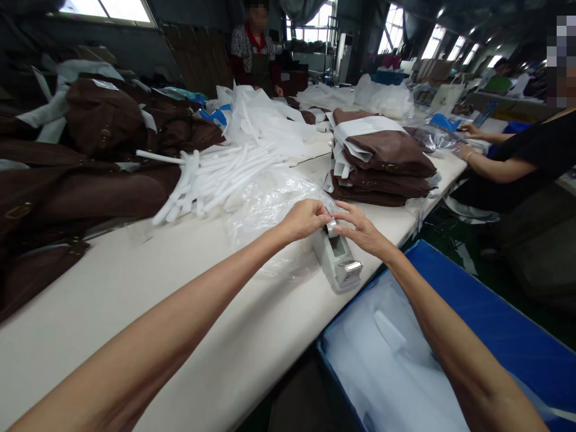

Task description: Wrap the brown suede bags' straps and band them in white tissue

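A grey tape dispenser point(330, 264) stands near the table edge, its metal cutting end towards me. The tape roll point(332, 228) sits at its far end, between my hands. Fingers pinched together, my left hand point(307, 219) is at the left of the roll; whatever lies between the fingertips is too small to make out. On the other side, my right hand point(362, 233) has its fingers apart, their tips beside or touching the roll. Behind and left of the dispenser lies a crumpled clear plastic bag point(265, 207), partly covered by my left hand and forearm.
White foam rods point(225, 177) and sheets point(270, 120) lie beyond the plastic. Brown leather bags are stacked at right point(382, 156) and piled at left point(103, 132). A blue bin point(450, 282) with white material stands below the table edge. Co-workers stand at right and behind.
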